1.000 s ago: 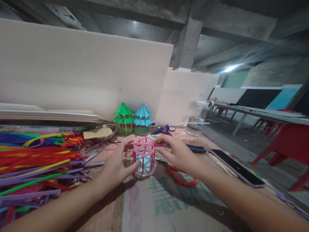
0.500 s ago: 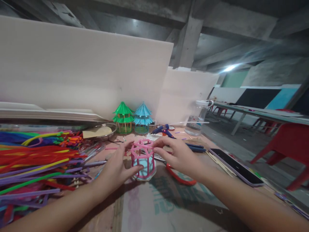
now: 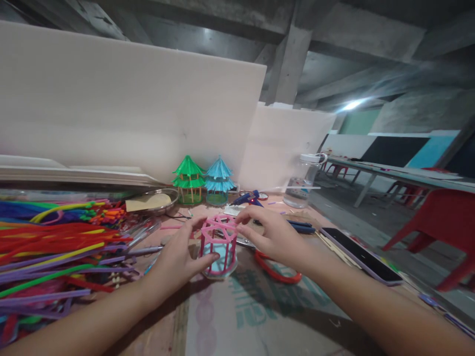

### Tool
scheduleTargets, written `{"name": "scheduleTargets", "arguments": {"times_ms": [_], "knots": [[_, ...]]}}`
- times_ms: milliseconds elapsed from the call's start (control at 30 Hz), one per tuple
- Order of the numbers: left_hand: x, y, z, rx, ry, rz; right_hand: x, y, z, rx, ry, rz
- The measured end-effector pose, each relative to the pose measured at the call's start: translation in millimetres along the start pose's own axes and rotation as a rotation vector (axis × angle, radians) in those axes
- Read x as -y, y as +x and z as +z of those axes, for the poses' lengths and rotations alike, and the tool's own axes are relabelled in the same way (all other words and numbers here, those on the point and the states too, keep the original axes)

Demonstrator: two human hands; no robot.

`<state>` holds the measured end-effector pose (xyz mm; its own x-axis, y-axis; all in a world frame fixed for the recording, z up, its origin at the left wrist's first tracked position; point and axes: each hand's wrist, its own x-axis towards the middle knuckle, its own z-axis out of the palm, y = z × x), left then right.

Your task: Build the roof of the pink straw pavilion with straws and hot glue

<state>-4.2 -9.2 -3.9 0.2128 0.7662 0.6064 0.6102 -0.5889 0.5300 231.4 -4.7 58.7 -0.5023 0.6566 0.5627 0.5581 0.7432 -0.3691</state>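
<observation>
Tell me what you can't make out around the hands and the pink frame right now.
All in the head view:
- Pink frame: too small to tell whether the right hand pinches or merely touches it.
- Red-handled scissors: partly hidden by the right hand.
- Blue-handled tool: far end hidden behind the right hand.
- Colored strips: cut off by the left edge.

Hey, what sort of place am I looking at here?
Probably a craft workspace: there's a spread of thin, multicoloured craft strips, a blue glue gun, and a small green model pavilion with a tiered roof beside a light-blue one.
</observation>
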Motion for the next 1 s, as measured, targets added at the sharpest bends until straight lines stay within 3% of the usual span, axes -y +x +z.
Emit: {"name": "scheduleTargets", "arguments": {"times_ms": [433, 800, 1000], "knots": [[2.1, -0.7, 0.7, -0.016, 0.011, 0.006, -2.3, 1.9, -4.2, 0.091, -0.044, -0.097], [2.7, -1.1, 0.7, -0.008, 0.036, 0.019, 13.3, 0.5, -12.2, 0.133, -0.067, 0.114], [0.7, -0.6, -0.2, -0.005, 0.039, 0.007, 10.6, 0.2, -9.8, 0.158, -0.021, 0.09]]}}
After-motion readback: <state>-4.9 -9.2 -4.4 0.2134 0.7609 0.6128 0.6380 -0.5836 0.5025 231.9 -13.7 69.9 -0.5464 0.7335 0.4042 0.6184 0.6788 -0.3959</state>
